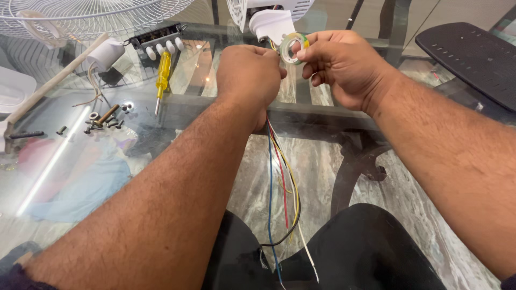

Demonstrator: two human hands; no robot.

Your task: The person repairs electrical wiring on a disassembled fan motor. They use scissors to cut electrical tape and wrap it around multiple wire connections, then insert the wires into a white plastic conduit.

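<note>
Pinching a small roll of tape (293,47) between thumb and fingertips of the right hand (344,67), fingers clamped on its rim, at about 1 o'clock from the middle of the view. Curling shut into a fist just at 9 o'clock of that, the left hand (250,78), gripping a bundle of coloured wires (279,177); knuckles almost touching the right fingertips. Trailing down toward 6 o'clock from under the left fist, the blue, red, yellow, black and white strands, ending over the dark-clothed lap. Sitting directly at 12 o'clock of the tape, a white plastic fan housing (271,24). Lying at 9 o'clock of the left hand on the glass table (193,75), a yellow-handled screwdriver (161,80), tip pointing toward 6 o'clock. Resting further toward 10 o'clock, a row of white push-button switches (161,44) and a white wire fan guard (91,16). Scattering near 9 o'clock, well apart from both hands, loose screws (105,121). Showing at 2 o'clock, a black chair seat (473,56).
</note>
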